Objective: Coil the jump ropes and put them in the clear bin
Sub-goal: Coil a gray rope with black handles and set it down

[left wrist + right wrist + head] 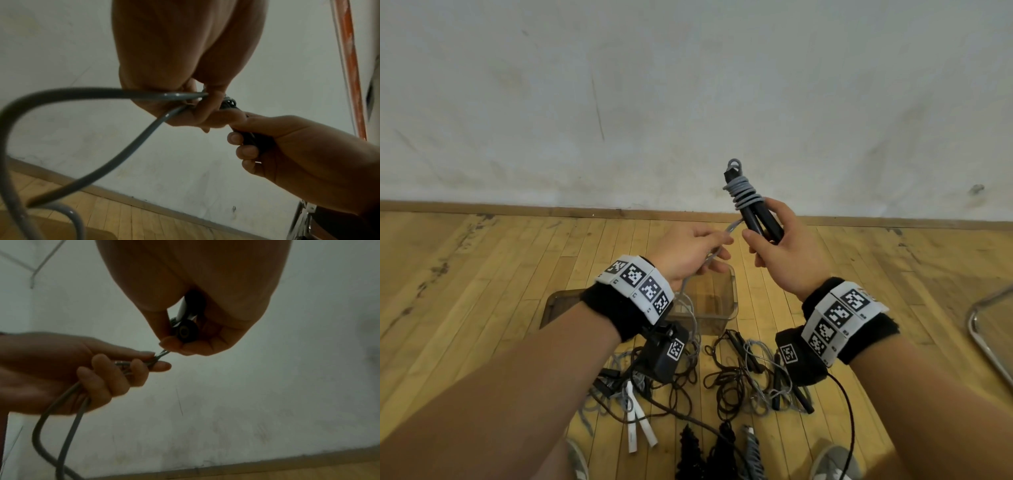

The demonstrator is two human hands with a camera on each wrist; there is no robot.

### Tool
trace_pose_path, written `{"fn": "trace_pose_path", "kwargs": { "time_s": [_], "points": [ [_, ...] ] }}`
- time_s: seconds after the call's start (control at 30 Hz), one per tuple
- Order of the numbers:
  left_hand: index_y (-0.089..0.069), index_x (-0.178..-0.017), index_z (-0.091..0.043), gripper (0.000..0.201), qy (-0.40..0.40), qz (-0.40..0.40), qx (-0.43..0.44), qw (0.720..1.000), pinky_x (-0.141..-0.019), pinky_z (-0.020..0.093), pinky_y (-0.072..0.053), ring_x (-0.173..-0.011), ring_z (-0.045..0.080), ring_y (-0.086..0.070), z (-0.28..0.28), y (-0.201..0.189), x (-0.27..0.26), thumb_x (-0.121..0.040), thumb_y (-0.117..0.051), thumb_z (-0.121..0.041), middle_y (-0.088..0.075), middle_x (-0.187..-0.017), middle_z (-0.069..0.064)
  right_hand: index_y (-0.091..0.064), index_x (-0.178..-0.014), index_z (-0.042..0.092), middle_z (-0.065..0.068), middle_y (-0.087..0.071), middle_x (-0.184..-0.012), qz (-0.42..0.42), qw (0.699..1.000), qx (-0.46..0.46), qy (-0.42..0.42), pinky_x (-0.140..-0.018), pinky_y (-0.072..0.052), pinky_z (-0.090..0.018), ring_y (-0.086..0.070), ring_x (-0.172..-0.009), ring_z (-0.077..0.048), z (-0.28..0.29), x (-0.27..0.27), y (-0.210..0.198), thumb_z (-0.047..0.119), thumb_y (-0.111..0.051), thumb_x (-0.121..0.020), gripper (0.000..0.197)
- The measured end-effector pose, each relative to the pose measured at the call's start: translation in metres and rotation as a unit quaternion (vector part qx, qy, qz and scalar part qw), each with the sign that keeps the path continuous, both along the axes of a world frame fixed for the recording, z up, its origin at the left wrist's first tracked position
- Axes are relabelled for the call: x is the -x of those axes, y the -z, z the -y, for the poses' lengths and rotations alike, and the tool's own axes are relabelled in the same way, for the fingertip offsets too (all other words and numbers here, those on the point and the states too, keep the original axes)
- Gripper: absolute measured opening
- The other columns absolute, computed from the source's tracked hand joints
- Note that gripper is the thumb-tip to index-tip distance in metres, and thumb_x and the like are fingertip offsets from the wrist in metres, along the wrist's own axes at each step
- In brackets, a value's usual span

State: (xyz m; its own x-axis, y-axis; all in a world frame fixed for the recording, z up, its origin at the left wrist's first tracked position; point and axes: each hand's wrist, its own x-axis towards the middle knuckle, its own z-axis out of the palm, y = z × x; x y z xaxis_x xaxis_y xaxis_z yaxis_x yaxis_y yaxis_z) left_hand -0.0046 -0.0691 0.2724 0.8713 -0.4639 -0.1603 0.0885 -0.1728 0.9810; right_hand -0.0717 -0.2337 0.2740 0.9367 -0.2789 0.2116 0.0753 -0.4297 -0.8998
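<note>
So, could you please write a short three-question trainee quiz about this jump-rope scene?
1. True or false: the grey cord is already wound around the pair of black handles.
2. Which hand grips those handles? A) left hand B) right hand
3. Fill in: the clear plastic bin stands on the wooden floor, between the wall and the ____ of loose ropes.

Key: 1 true, several turns show near their top. 2 B; the left hand's fingers hold the free doubled cord. 3 pile.
</note>
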Motion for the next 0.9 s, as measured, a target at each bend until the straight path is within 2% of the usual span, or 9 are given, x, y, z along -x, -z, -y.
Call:
{"fn": "trace_pose_path", "kwargs": {
  "time_s": [0.1, 0.2, 0.27, 0.33, 0.47, 0.63, 0.73, 0.8, 0.9],
  "points": [
    [-0.075, -0.107, -0.014, 0.017, -0.006, 0.019, 0.008, 1.0, -0.049, 0.015, -0.046, -0.061, 0.01, -0.068, 0.0, -0.001, 0.001, -0.102, -0.061, -0.023, -0.072, -0.087, 0.002, -0.043, -0.145, 0.03, 0.006, -0.066, -0.108, 0.001, 0.997, 0.081, 0.02, -0.066, -0.055, -0.025, -0.065, -0.071, -0.007, 0.006, 0.001, -0.001, 0.021, -0.066, -0.097, 0.054],
    [-0.068, -0.112, -0.01, 0.014, -0.01, -0.021, 0.076, 0.997, -0.064, 0.026, -0.059, -0.078, 0.02, -0.077, 0.004, -0.004, 0.004, -0.103, -0.061, -0.017, -0.077, -0.1, 0.008, -0.041, -0.147, 0.035, 0.007, -0.065, -0.114, -0.004, 0.992, 0.125, 0.029, -0.072, -0.054, -0.028, -0.065, -0.08, -0.013, 0.007, 0.001, -0.001, 0.025, -0.065, -0.098, 0.056],
    [-0.068, -0.113, -0.01, 0.015, -0.012, -0.016, 0.093, 0.995, -0.077, 0.032, -0.061, -0.085, 0.021, -0.078, 0.006, -0.003, 0.005, -0.103, -0.061, -0.017, -0.078, -0.096, 0.006, -0.039, -0.147, 0.037, 0.008, -0.066, -0.11, -0.004, 0.986, 0.158, 0.043, -0.069, -0.055, -0.03, -0.067, -0.078, -0.015, 0.008, 0.001, 0.0, 0.026, -0.064, -0.098, 0.057],
    [-0.073, -0.109, -0.012, 0.014, -0.022, 0.009, 0.091, 0.996, -0.082, 0.033, -0.059, -0.082, 0.018, -0.076, 0.008, -0.003, 0.004, -0.102, -0.062, -0.017, -0.076, -0.085, 0.0, -0.038, -0.147, 0.04, 0.007, -0.067, -0.107, -0.007, 0.983, 0.177, 0.056, -0.07, -0.059, -0.038, -0.069, -0.076, -0.017, 0.008, 0.0, 0.002, 0.029, -0.064, -0.098, 0.057],
    [-0.077, -0.103, -0.012, 0.017, -0.053, 0.002, 0.105, 0.993, -0.076, 0.032, -0.057, -0.068, 0.01, -0.061, 0.012, -0.003, 0.003, -0.101, -0.063, -0.021, -0.068, -0.076, -0.004, -0.034, -0.148, 0.041, 0.004, -0.071, -0.103, -0.012, 0.977, 0.204, 0.066, -0.071, -0.06, -0.045, -0.07, -0.077, -0.021, 0.011, -0.001, 0.006, 0.03, -0.061, -0.099, 0.058],
    [-0.079, -0.098, -0.012, 0.026, -0.075, 0.009, 0.099, 0.992, -0.063, 0.024, -0.056, -0.063, 0.007, -0.057, 0.015, -0.003, 0.005, -0.098, -0.067, -0.034, -0.067, -0.075, -0.003, -0.026, -0.15, 0.041, 0.004, -0.069, -0.092, -0.008, 0.958, 0.275, 0.086, -0.059, -0.054, -0.037, -0.064, -0.068, -0.02, 0.005, -0.002, 0.016, 0.031, -0.057, -0.1, 0.06],
    [-0.08, -0.094, -0.017, 0.027, -0.09, 0.048, 0.068, 0.992, -0.057, 0.02, -0.049, -0.061, 0.005, -0.056, 0.015, -0.001, 0.005, -0.095, -0.069, -0.042, -0.069, -0.072, -0.005, -0.021, -0.152, 0.04, 0.008, -0.064, -0.085, 0.004, 0.962, 0.264, 0.062, -0.054, -0.048, -0.034, -0.062, -0.065, -0.014, -0.001, -0.002, 0.019, 0.041, -0.041, -0.105, 0.051],
    [-0.081, -0.094, -0.02, 0.031, -0.104, 0.058, 0.06, 0.991, -0.058, 0.022, -0.048, -0.062, 0.006, -0.057, 0.014, -0.001, 0.004, -0.091, -0.072, -0.049, -0.071, -0.071, -0.006, -0.019, -0.156, 0.039, 0.007, -0.064, -0.097, 0.023, 0.973, 0.23, 0.02, -0.061, -0.047, -0.034, -0.062, -0.078, -0.012, -0.006, 0.0, 0.021, 0.04, -0.03, -0.109, 0.048],
    [-0.081, -0.089, -0.021, 0.039, -0.123, 0.062, 0.049, 0.989, -0.059, 0.024, -0.046, -0.062, 0.008, -0.058, 0.01, 0.0, 0.001, -0.085, -0.073, -0.059, -0.071, -0.069, -0.007, -0.018, -0.156, 0.041, -0.004, -0.06, -0.122, 0.042, 0.976, 0.211, -0.029, -0.083, -0.053, -0.043, -0.058, -0.105, -0.018, -0.01, -0.001, 0.026, 0.032, -0.03, -0.109, 0.049]
  ]
}}
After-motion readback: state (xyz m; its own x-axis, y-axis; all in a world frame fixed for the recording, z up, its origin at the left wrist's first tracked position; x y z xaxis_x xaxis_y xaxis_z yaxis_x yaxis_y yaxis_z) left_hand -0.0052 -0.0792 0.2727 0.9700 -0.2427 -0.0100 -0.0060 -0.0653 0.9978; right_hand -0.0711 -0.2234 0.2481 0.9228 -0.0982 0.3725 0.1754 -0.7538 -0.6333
